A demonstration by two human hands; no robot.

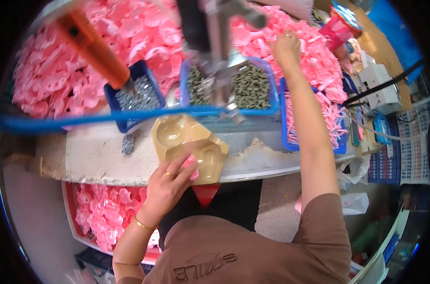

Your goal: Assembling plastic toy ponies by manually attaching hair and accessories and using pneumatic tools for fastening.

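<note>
A: Head view, workbench seen from above. Your left hand (170,182) presses a small pink moulded plastic part (192,166) into the near recess of the tan plastic forming tray (189,144), which lies at the near edge of the bench; fingers curled, pinching the part against the tray. What of your right hand?

B: Your right hand (286,47) is stretched to the far right, resting on the large heap of pink plastic parts (314,61). The fingers curl down into the heap; whether they have closed on a piece cannot be told.

A: How far along does the work appear?

B: Judged from the stock, early to middle. One part is seated in the tray. Much remains loose: the far heap, a second pink heap at far left (59,71), and the red crate of pink parts (106,213) below the bench on the near left.

A: And the hardware?

B: The small dark-blue bin of silvery screws (139,94) and the wider blue bin of grey metal pieces (248,87) both look well filled. A few screws (128,144) lie loose on the bench. The orange-handled power driver (94,47) hangs above, untouched.
</note>
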